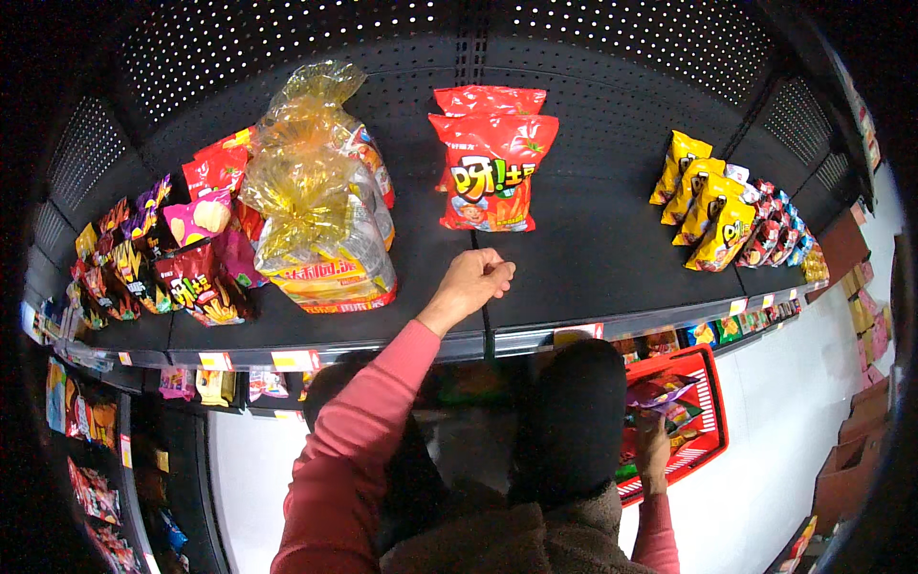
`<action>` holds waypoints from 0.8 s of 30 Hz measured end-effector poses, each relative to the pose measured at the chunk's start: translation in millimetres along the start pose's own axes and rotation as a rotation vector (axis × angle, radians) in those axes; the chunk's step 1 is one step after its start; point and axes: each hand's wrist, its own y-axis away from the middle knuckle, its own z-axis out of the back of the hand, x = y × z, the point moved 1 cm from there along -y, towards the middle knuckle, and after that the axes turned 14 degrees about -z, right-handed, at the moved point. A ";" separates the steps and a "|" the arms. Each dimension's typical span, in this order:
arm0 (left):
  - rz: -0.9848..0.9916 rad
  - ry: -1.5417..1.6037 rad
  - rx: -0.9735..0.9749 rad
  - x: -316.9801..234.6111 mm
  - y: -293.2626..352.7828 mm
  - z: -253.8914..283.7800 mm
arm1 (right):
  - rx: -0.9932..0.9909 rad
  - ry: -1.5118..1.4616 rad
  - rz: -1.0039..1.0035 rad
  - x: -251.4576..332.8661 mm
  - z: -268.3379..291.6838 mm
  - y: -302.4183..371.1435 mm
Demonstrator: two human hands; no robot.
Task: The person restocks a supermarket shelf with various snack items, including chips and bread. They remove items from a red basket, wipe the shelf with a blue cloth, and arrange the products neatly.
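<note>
My left hand [475, 282] hovers over the front of the black shelf [564, 273], its fingers curled in and nothing visible in them. Just beyond it two red snack bags [492, 177] stand upright, one behind the other, apart from the hand. Low on the right, my right hand [654, 448] reaches into a red shopping basket [710, 407]. Its fingers close on the lower part of a purple snack bag [662, 394]; some of the fingertips are hidden. Other colourful packs lie in the basket around it.
Large clear-and-gold wrapped packs [320, 215] stand left of the red bags, with dark chip bags [201, 282] further left. Yellow snack bags [712, 210] line up on the right. A raised shelf lip with price tags [296, 361] runs along the front. Brown cartons [851, 459] stand far right.
</note>
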 end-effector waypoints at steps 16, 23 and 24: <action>-0.037 0.013 0.097 7.6 10.4 1.6 | 0.165 0.673 -0.118 -91.9 -14.3 37.3; -0.083 -0.039 0.089 8.8 7.3 -2.8 | 0.118 0.558 -0.154 -90.9 -14.7 34.9; -0.069 -0.016 0.079 8.7 7.7 -3.5 | 0.112 0.462 -0.125 -91.7 -17.7 34.0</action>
